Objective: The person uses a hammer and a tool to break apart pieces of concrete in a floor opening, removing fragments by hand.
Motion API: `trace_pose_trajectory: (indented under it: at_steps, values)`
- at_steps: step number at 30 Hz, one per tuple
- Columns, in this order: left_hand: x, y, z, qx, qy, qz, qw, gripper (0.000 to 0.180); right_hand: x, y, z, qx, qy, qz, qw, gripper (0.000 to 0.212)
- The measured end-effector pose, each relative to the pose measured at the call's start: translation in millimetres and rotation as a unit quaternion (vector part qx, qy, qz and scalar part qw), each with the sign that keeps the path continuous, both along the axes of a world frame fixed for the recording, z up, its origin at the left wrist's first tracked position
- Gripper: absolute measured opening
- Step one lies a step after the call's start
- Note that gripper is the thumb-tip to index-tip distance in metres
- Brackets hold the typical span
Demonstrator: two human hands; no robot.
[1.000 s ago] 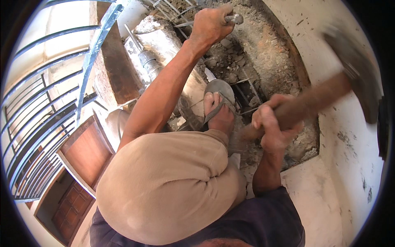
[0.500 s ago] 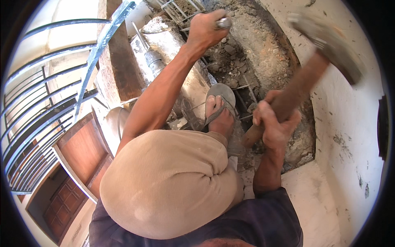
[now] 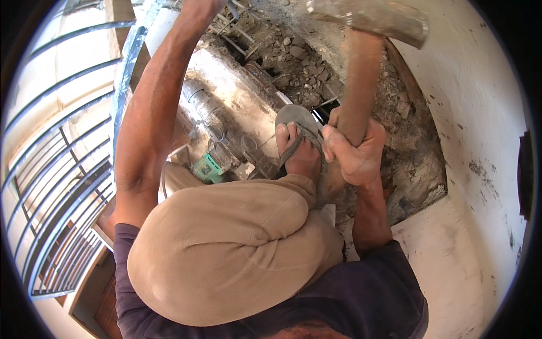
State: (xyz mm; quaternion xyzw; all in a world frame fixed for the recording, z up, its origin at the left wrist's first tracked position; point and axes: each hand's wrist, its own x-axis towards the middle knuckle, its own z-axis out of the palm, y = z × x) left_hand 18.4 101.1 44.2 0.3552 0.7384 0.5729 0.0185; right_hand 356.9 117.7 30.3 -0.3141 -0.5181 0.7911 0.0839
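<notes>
Rubble, grey broken concrete (image 3: 305, 62), fills the cavity at 12 o'clock. Long wooden-handled sledgehammer (image 3: 361, 68), handle upright, head above rubble. Right hand (image 3: 353, 150) fisted round handle; left hand at 11, out of frame, grip unknown.

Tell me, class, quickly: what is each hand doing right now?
Left hand: out of view past the top edge; only the forearm shows, so it cannot be told.
Right hand: closed around the hammer's wooden handle.

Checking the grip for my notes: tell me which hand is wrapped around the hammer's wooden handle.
The right hand, fist closed on the hammer handle beside the sandalled foot. The left arm stretches up to the frame's top edge, its hand cut off.
</notes>
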Motion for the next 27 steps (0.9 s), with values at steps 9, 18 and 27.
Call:
trace_pose_trajectory:
  at_steps: [9,18,27]
  values:
    - [5.6,14.8,-17.0,-0.064,-0.039,-0.031,0.997,0.048,11.7,-0.9,-14.1,-0.040,-0.051,-0.004,0.998,0.005]
    - [-40.8,-1.3,-57.6,-0.191,-0.067,-0.050,0.978,0.045,2.5,15.9,-26.8,-0.035,-0.051,0.022,0.998,0.010]
    - [-53.1,-24.9,-124.6,-0.184,-0.099,0.020,0.978,0.033,-1.9,9.6,-35.4,-0.025,-0.084,0.045,0.995,0.011]
